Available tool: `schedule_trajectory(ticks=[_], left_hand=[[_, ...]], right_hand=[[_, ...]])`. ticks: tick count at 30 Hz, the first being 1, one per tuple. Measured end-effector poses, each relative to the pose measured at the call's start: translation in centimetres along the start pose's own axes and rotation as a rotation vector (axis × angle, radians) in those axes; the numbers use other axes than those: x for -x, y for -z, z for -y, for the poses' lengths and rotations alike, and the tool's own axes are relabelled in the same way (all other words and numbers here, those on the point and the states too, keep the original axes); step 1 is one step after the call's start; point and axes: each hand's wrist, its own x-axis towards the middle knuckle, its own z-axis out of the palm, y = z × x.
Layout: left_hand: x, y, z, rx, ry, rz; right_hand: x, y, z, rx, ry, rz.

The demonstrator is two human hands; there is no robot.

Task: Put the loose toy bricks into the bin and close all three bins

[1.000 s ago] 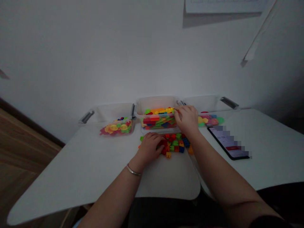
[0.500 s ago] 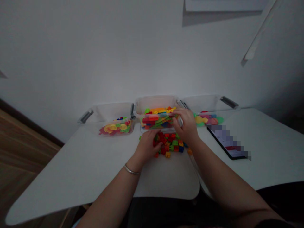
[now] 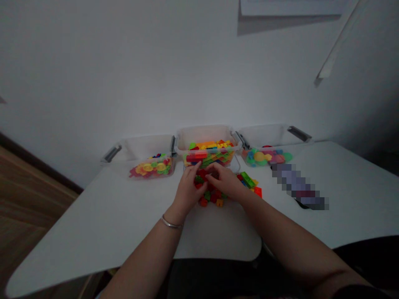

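A pile of small coloured building blocks (image 3: pixel 215 198) lies on the white table (image 3: pixel 124 224) just in front of the middle clear bin (image 3: pixel 207 135), which is full of bricks. My left hand (image 3: pixel 188 189) and my right hand (image 3: pixel 225 182) meet over the pile, fingers curled and pinched around small red and green blocks between them. Exactly which pieces each hand grips is hidden by the fingers. A few loose blocks (image 3: pixel 249 181), green, yellow and red, lie just right of my right hand.
A clear bin with yellow and red pieces (image 3: pixel 149 166) stands at the left, another with round coloured pieces (image 3: pixel 268 155) at the right. A phone (image 3: pixel 299 189) lies on the table right of the pile. A white wall rises just behind the bins.
My right hand came down from the middle bin's rim to the pile and met my left hand. A few blocks now lie uncovered to its right.
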Motion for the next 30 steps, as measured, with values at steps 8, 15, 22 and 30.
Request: schedule_trajectory(ticks=[8,15,22,30], left_hand=[[-0.1,0.2,-0.1,0.007,0.000,-0.028],[0.1,0.3,-0.3,-0.006,-0.047,-0.029],[0.1,0.4,-0.3,-0.040,-0.061,0.009],[0.3,0.4,-0.2,-0.097,-0.054,0.051]], right_hand=[[-0.8,-0.5,-1.4,-0.252,-0.032,-0.035],[-0.6,0.3,-0.7,-0.169,0.062,-0.084],[-0.3,3.7,-0.3,0.312,0.383,-0.572],[-2.8,6.6,-1.9,0.470,0.314,-0.688]])
